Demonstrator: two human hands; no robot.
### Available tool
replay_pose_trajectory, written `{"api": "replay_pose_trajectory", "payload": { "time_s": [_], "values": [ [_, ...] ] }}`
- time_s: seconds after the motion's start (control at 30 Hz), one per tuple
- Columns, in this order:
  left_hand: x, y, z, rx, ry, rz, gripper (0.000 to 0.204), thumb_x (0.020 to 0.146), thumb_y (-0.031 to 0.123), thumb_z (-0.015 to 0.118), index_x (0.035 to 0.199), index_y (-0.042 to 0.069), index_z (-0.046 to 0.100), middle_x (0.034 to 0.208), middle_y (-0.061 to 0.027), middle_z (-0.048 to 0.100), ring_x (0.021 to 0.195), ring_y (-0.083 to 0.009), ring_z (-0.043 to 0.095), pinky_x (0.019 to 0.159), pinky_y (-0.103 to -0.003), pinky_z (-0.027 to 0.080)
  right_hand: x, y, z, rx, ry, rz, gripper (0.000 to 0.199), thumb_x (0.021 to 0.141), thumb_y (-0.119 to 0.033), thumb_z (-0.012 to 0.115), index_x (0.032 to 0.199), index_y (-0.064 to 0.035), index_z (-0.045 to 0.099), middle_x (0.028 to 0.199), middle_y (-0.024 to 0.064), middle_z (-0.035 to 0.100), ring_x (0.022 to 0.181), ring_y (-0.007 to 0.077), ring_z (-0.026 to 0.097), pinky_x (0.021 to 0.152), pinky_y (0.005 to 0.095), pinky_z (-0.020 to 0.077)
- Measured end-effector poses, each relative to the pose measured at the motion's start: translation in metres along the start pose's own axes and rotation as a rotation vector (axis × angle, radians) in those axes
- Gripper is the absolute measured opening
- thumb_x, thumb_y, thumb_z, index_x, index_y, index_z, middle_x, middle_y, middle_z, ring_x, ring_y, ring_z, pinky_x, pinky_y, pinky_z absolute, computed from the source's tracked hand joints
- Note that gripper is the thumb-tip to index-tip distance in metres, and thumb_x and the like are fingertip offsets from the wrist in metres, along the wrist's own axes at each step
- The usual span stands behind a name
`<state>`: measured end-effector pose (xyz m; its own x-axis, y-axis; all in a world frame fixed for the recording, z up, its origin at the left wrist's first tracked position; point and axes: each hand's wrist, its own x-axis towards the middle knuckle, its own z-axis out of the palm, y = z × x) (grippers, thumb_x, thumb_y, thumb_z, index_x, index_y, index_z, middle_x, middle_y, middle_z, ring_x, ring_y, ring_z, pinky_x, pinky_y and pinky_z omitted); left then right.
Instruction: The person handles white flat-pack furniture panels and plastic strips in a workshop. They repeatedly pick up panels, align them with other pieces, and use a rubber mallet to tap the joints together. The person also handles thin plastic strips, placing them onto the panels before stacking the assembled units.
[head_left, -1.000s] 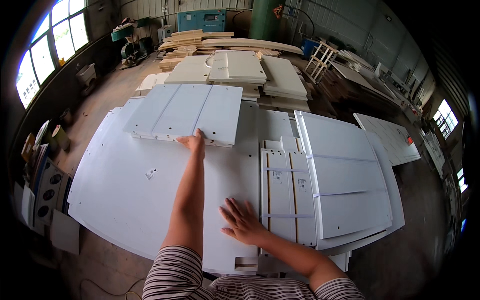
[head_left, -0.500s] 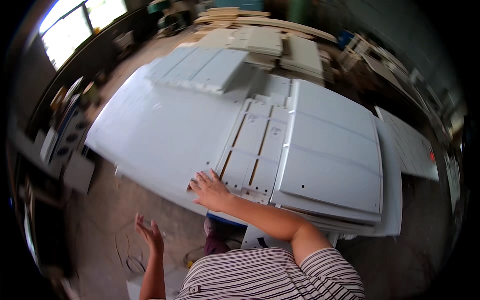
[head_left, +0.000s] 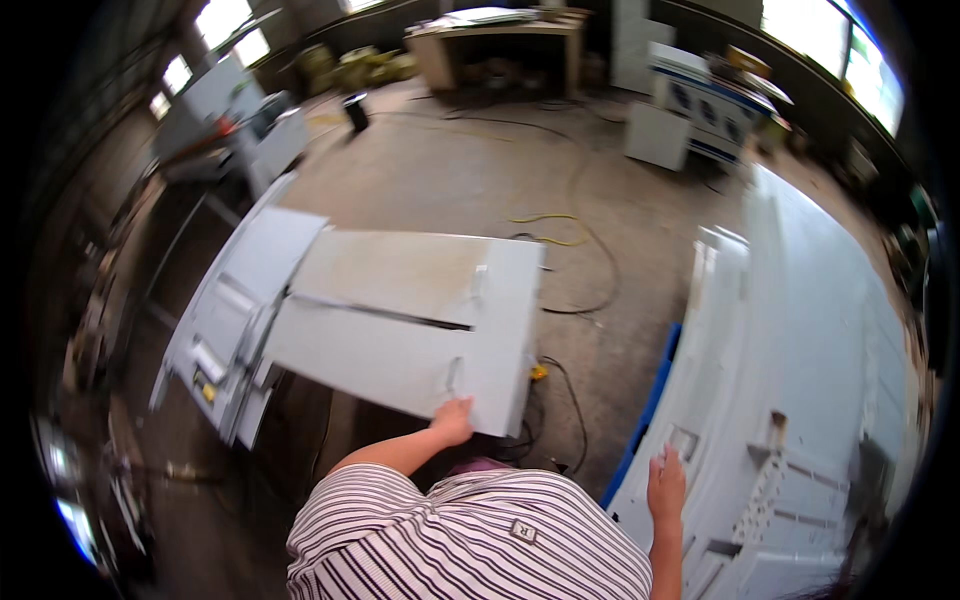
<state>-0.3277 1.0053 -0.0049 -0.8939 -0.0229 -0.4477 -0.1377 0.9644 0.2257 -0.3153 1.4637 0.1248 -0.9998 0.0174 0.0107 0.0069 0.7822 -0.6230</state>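
Observation:
My left hand (head_left: 455, 421) is at the near edge of a white-topped table (head_left: 390, 345), its blurred fingers loosely extended with nothing seen in them. Just beyond the fingertips lies a small thin grey piece (head_left: 454, 374), too blurred to name. A light piece (head_left: 479, 282) lies farther back on the same top. Over on the right, my right hand (head_left: 667, 487) is raised with its fingers apart and empty, beside a stack of long white panels (head_left: 735, 370). Whether it touches the panels I cannot tell.
Grey-white metal parts (head_left: 235, 290) stand at the table's left end. Hoses and cables, one with a yellow piece (head_left: 540, 372), lie on the concrete floor (head_left: 450, 180). A blue edge (head_left: 645, 410) runs beneath the panels. A wooden workbench (head_left: 500, 30) and a white cabinet (head_left: 705, 105) stand farther back.
My view has swung left, from the panel stack to the white-topped table. My right hand has come off the panel it rested on; my left hand now reaches to the table's edge.

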Motion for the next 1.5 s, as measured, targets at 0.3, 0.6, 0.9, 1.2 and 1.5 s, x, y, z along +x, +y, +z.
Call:
{"api": "replay_pose_trajectory", "payload": {
  "time_s": [0.3, 0.6, 0.9, 1.2, 1.5],
  "values": [
    [-0.129, -0.105, -0.011, -0.534, 0.072, 0.163, 0.067, 0.081, 0.022, 0.063, 0.138, 0.007, 0.031, 0.129, -0.0241, 0.04, 0.12, -0.0403, 0.039, 0.103, -0.047, 0.034, -0.036, -0.172, 0.201, 0.108, -0.435, -0.322, 0.036, 0.086, -0.013, 0.059, 0.119, 0.0009, 0.051, 0.114, 0.0226, 0.056, 0.104, 0.0371, 0.055, 0.088, 0.0417, 0.0454],
    [-0.265, -0.34, -0.02, -0.71, 0.32, -0.246, 0.051, 0.085, 0.026, 0.057, 0.128, 0.002, 0.043, 0.123, -0.0244, 0.045, 0.118, -0.0397, 0.044, 0.101, -0.045, 0.038, -0.003, -0.369, 0.4, -0.019, -0.506, -0.602, 0.041, 0.086, -0.014, 0.059, 0.122, 0.0021, 0.046, 0.128, 0.0262, 0.045, 0.119, 0.0417, 0.043, 0.101, 0.0439, 0.0369],
    [-0.365, -0.418, 0.032, -1.12, 0.561, -0.734, 0.05, 0.086, 0.021, 0.062, 0.128, 0.001, 0.043, 0.121, -0.021, 0.048, 0.104, -0.0284, 0.058, 0.089, -0.038, 0.048, 0.001, -0.534, 0.545, -0.104, -0.698, -0.879, 0.042, 0.082, -0.017, 0.063, 0.118, -0.0011, 0.049, 0.12, 0.0225, 0.05, 0.113, 0.0386, 0.048, 0.096, 0.0437, 0.0406],
    [-0.34, -0.532, 0.016, -1.465, 0.538, -0.896, 0.043, 0.092, 0.024, 0.057, 0.127, 0.002, 0.045, 0.113, -0.0159, 0.061, 0.096, -0.0207, 0.062, 0.082, -0.032, 0.05, -0.022, -0.665, 0.69, 0.151, -0.883, -0.93, 0.026, 0.084, -0.02, 0.06, 0.103, -0.0023, 0.058, 0.098, 0.0186, 0.061, 0.091, 0.0349, 0.06, 0.079, 0.0411, 0.0488],
    [-0.308, -0.726, -0.004, -2.254, 0.798, -0.875, 0.021, 0.092, 0.016, 0.053, 0.111, 0.008, 0.053, 0.1, -0.0101, 0.064, 0.089, -0.0215, 0.063, 0.075, -0.036, 0.051, -0.031, -0.784, 0.741, 0.182, -1.2, -0.899, 0.018, 0.087, -0.02, 0.057, 0.093, -0.003, 0.053, 0.075, 0.0183, 0.059, 0.072, 0.0382, 0.058, 0.064, 0.0417, 0.0471]
  ]
}}
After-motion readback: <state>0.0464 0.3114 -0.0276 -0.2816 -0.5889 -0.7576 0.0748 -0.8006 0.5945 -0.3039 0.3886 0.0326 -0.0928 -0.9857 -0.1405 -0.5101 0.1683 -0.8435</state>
